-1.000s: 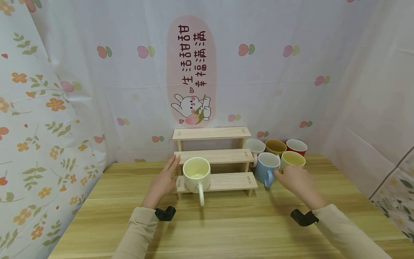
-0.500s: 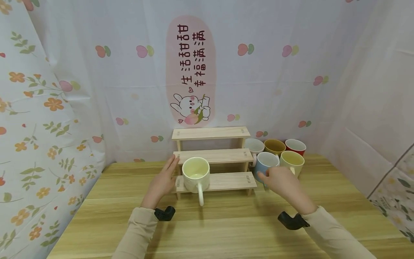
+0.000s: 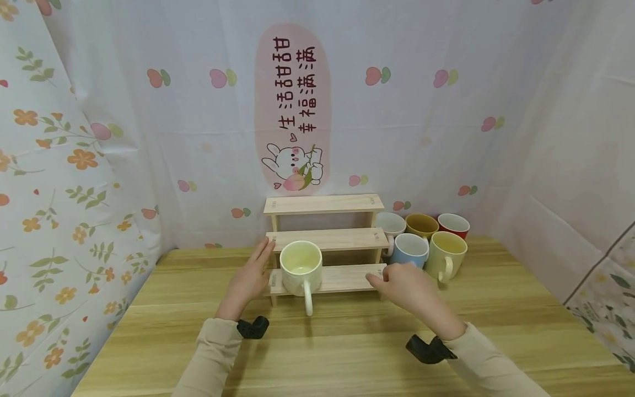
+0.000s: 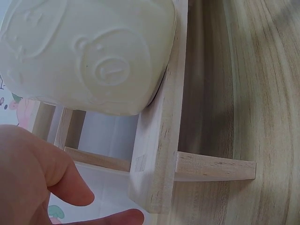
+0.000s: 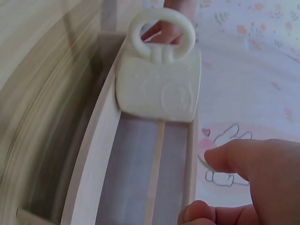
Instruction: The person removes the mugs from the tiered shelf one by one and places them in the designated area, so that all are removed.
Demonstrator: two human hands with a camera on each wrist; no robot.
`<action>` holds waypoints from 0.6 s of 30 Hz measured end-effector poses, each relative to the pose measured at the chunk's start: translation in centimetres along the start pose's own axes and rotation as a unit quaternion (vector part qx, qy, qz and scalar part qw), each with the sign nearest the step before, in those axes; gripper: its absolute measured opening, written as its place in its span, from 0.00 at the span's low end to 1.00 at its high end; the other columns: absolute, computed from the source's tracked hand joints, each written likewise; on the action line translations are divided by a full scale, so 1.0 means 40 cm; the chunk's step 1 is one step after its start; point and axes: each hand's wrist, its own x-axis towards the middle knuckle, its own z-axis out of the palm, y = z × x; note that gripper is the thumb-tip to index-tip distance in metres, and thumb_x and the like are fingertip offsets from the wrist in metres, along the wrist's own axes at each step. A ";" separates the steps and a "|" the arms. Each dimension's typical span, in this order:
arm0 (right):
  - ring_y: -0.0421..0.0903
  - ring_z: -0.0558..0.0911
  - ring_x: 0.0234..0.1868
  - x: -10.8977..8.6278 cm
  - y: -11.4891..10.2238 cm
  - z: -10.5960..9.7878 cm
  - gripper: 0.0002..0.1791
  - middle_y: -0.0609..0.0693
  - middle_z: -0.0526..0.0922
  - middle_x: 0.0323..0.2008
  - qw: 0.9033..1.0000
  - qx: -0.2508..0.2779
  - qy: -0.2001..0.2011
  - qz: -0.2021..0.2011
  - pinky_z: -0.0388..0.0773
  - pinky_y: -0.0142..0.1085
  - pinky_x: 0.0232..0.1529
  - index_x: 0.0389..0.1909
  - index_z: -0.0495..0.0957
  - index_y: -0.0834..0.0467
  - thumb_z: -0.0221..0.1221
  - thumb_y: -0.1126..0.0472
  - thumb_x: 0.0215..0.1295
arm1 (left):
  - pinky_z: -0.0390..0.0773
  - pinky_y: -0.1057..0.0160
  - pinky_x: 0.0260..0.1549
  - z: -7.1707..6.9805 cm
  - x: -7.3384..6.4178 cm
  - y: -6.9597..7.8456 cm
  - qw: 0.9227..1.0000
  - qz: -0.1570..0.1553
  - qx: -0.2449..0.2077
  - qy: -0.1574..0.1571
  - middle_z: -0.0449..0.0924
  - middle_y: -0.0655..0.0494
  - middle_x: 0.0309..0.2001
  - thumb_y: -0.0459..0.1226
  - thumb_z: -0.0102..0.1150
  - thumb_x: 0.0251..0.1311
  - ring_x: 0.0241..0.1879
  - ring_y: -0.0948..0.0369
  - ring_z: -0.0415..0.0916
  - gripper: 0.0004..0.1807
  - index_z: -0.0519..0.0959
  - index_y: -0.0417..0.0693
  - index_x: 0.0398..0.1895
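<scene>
A pale cream mug (image 3: 299,282) stands upright near the left end of the lowest step of a wooden three-step rack (image 3: 352,279), its handle facing me. Raised animal faces show on the mug (image 4: 110,70) in the left wrist view. Beside the rack's left end, my left hand (image 3: 250,278) has its fingers extended, apart from the mug and holding nothing. My right hand (image 3: 409,289) hovers by the right end of the lowest step, partly in front of a blue mug (image 3: 408,259). Between its thumb (image 5: 229,159) and fingers there is nothing.
Right of the rack stand a yellow mug (image 3: 439,262) with its handle toward me, a white mug (image 3: 389,221), a mustard mug (image 3: 421,223) and a red mug with white inside (image 3: 453,223). A patterned cloth (image 3: 421,138) hangs behind the wooden table (image 3: 337,353).
My right hand has moved left, from in front of the yellow mug past the blue mug to the rack's right end. The left hand and cream mug have stayed put.
</scene>
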 end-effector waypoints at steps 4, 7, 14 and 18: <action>0.42 0.66 0.15 -0.004 -0.028 0.018 0.28 0.44 0.65 0.10 1.000 0.005 -0.012 -0.006 0.58 0.33 0.17 0.08 0.67 0.54 0.56 0.42 0.62 | 0.60 0.64 0.16 0.000 0.002 0.000 1.000 -0.003 -0.001 -0.004 0.44 0.50 0.77 0.27 0.47 0.62 0.19 0.58 0.67 0.38 0.51 0.49 0.76; 0.41 0.64 0.14 -0.004 -0.051 0.037 0.30 0.43 0.61 0.10 1.000 0.019 -0.019 -0.014 0.57 0.33 0.17 0.07 0.64 0.53 0.57 0.40 0.61 | 0.60 0.64 0.16 0.000 0.003 -0.002 1.000 -0.007 -0.002 -0.005 0.43 0.50 0.77 0.27 0.46 0.62 0.21 0.58 0.69 0.38 0.50 0.50 0.76; 0.38 0.60 0.14 -0.001 -0.102 0.083 0.31 0.40 0.57 0.09 0.998 0.042 -0.029 -0.040 0.56 0.31 0.18 0.06 0.61 0.51 0.57 0.38 0.60 | 0.61 0.64 0.16 0.000 0.004 -0.003 1.000 -0.009 -0.004 -0.007 0.43 0.51 0.77 0.27 0.46 0.62 0.21 0.57 0.70 0.38 0.50 0.51 0.76; 0.38 0.61 0.14 0.000 -0.132 0.104 0.31 0.40 0.58 0.10 0.997 0.049 -0.033 -0.052 0.56 0.31 0.18 0.07 0.63 0.51 0.55 0.36 0.61 | 0.61 0.64 0.15 0.002 0.005 -0.004 1.000 -0.008 0.000 -0.006 0.43 0.51 0.77 0.27 0.47 0.62 0.24 0.56 0.72 0.39 0.50 0.50 0.76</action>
